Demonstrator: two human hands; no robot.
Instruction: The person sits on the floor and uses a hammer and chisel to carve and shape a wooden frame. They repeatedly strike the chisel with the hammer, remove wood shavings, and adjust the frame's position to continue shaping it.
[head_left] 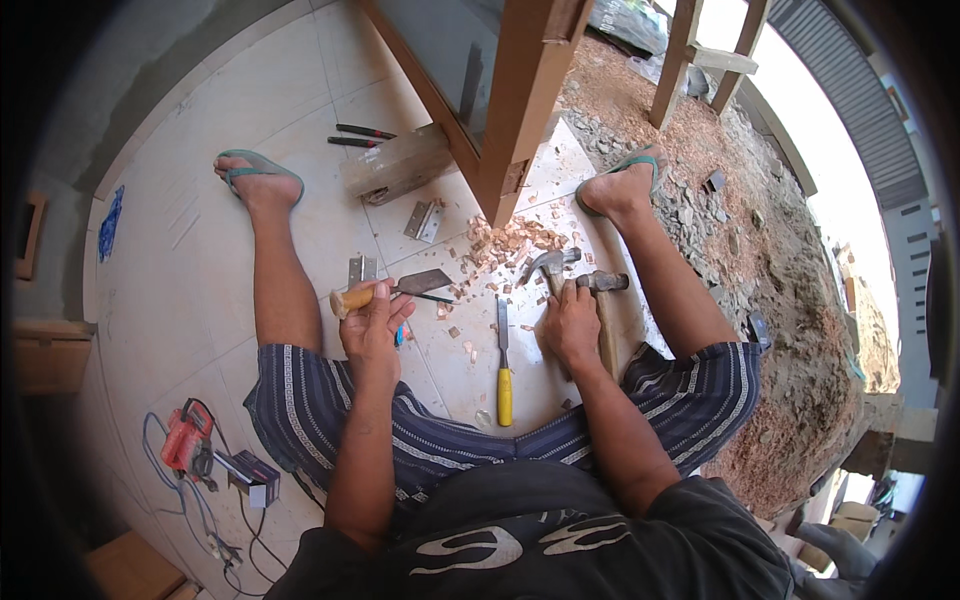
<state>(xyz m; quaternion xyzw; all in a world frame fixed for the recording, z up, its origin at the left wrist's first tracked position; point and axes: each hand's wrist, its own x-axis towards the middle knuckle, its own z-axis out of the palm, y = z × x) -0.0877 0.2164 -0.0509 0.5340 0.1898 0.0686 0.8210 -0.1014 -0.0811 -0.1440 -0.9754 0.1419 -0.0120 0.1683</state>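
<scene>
My left hand point(371, 328) is closed around a wide-bladed chisel point(424, 282) with a pale wooden handle, its blade pointing right. A thin dark stick, perhaps a pencil, shows under the blade. My right hand point(573, 326) grips the handle of a claw hammer point(551, 264), close below its head. Right beside it lies a second hammer point(604, 283) with a wooden handle. Between my hands a narrower chisel point(504, 392) with a yellow handle rests on the tiles. In front stands the corner of a wooden door point(508, 140) with glass, cut with notches, above scattered wood chips point(512, 243).
A wood block point(397, 165) supports the door. Metal hinges point(424, 221) and a red-and-black-handled tool point(363, 134) lie left of it. At lower left are a red power tool point(188, 440), cords and a small box point(250, 477). Rubble point(740, 230) and a wooden trestle point(677, 62) are at right.
</scene>
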